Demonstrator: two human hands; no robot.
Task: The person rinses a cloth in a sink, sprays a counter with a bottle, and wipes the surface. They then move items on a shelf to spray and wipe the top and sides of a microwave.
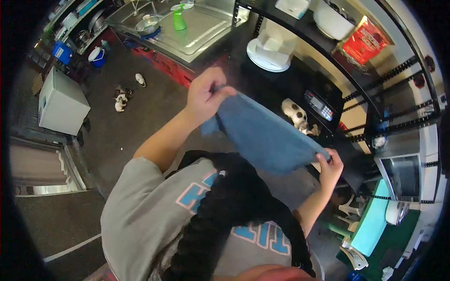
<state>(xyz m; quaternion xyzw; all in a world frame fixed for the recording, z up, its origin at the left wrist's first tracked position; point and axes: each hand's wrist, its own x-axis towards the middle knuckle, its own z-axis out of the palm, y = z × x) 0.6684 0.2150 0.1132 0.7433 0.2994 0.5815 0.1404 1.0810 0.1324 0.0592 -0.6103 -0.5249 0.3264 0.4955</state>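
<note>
A blue cloth (267, 133) is stretched between my two hands in front of my body, sagging in the middle. My left hand (208, 93) grips its upper-left end in a closed fist, with a loose flap hanging below. My right hand (331, 165) pinches the lower-right corner between thumb and fingers. Behind the cloth's right edge, a white animal with dark patches (294, 111) is partly hidden. Close to it a card payment terminal (318, 105) lies on the black surface.
A steel sink counter (201, 33) holds a green spray bottle (179, 19) and a pan (147, 25). White plates (267, 58) sit below a black shelf rack (290, 23). Small animals (120, 100) are on the dark floor, near a white cabinet (63, 103). A turquoise table (375, 225) stands lower right.
</note>
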